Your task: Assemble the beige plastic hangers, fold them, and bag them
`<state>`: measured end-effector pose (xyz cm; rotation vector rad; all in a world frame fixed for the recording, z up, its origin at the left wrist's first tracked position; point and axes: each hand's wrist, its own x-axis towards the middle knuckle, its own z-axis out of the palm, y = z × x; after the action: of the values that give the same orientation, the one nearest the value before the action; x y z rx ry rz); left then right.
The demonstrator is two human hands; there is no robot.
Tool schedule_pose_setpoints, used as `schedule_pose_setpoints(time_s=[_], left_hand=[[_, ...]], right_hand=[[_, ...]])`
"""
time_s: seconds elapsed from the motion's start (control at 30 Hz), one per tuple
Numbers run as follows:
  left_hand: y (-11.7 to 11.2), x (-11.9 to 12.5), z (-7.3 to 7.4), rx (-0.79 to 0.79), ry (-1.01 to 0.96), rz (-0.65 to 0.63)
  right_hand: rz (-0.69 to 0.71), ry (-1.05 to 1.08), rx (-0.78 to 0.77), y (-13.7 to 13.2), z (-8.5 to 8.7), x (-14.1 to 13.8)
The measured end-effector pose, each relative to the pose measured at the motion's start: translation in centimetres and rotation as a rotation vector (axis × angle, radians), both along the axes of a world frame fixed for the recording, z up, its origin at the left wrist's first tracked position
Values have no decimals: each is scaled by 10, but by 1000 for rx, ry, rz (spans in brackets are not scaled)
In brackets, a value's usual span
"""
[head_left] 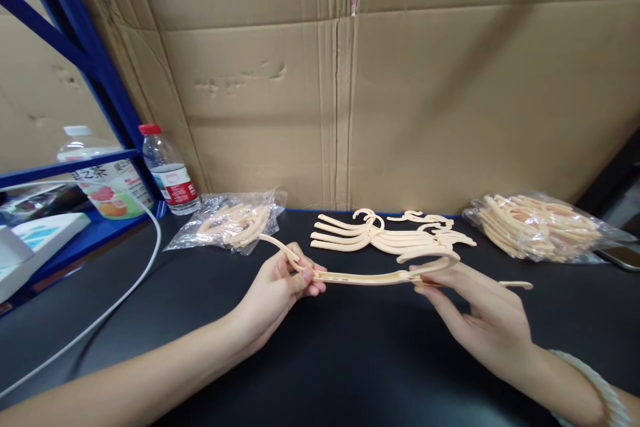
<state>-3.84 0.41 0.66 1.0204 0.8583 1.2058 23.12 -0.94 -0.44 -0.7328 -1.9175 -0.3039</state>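
Note:
A cream plastic hanger (370, 275) is held level above the black table (350, 360) between both hands. My left hand (280, 287) pinches its left arm with thumb and fingers closed. My right hand (480, 313) grips it near the hook, thumb on top and fingers stretched under it. Just behind, a small pile of loose cream hangers (385, 235) lies on the table.
A clear bag of hangers (235, 221) lies at the back left, a fuller bag (540, 225) at the back right. A water bottle (169, 170) stands by blue shelving (85, 167). A white cable (115, 303) crosses the left. Cardboard (400, 93) walls the back. A phone (623, 255) lies at the far right.

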Motion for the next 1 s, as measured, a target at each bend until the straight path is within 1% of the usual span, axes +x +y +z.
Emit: schedule_pose_setpoints(time_s=[0.13, 0.27, 0.4, 0.53, 0.6, 0.7, 0.77, 0.83, 0.87, 0.93, 0.97, 1.0], left_hand=[[-1, 1, 2, -7, -7, 25], [-2, 2, 3, -28, -16, 38], [-2, 2, 4, -45, -38, 32], [-2, 2, 4, -49, -37, 43], [-2, 2, 2, -37, -19, 51], [-2, 2, 0, -16, 24, 51], [-2, 2, -1, 9, 108, 30], [-6, 3, -1, 99, 306, -39], [-10, 4, -1, 190, 439, -92], [-20, 6, 0, 451, 692, -233], [-26, 7, -1, 594, 763, -316], [-32, 8, -2, 708, 789, -395]], right_hand=[[-18, 11, -11, 1, -1, -1], [-46, 57, -62, 3, -5, 2], [-95, 143, -174, 5, -7, 4], [-70, 234, -303, 8, -7, 5], [-74, 242, -299, 9, -8, 5], [-120, 219, -241, 11, -8, 6], [-159, 217, -195, 13, -7, 7], [-186, 228, -158, 15, -5, 9], [-194, 228, -151, 15, -4, 9], [-197, 213, -177, 16, -2, 9], [-193, 197, -201, 16, -2, 9], [-185, 177, -226, 17, -2, 9]])
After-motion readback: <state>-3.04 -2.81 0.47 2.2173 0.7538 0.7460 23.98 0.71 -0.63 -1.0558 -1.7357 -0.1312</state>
